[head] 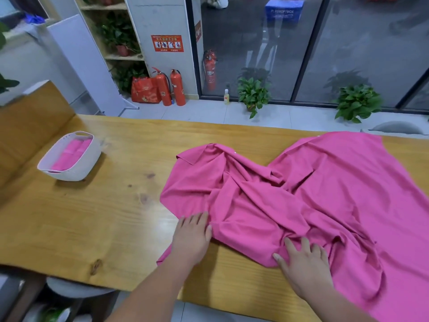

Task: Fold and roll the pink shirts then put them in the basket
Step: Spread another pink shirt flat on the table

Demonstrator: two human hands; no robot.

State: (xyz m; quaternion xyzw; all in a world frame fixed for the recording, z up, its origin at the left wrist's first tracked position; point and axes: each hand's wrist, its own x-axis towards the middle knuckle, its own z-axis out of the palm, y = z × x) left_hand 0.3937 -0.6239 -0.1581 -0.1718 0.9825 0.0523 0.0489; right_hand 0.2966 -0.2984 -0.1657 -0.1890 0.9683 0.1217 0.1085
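Note:
Pink shirts (320,189) lie crumpled and spread over the right half of the wooden table (88,219). My left hand (192,235) rests on the near left edge of the fabric, fingers fairly straight. Further right, my right hand (304,266) lies flat on the cloth with fingers spread, pressing into a bunched fold. A white basket (69,156) stands at the far left of the table, holding rolled pink shirts (72,152).
A grey stool (76,289) sits under the table's near edge. Beyond the table's far edge are fire extinguishers (170,88), a red bag (144,89), potted plants (254,95) and a glass wall. A chair back (397,127) shows at the far right.

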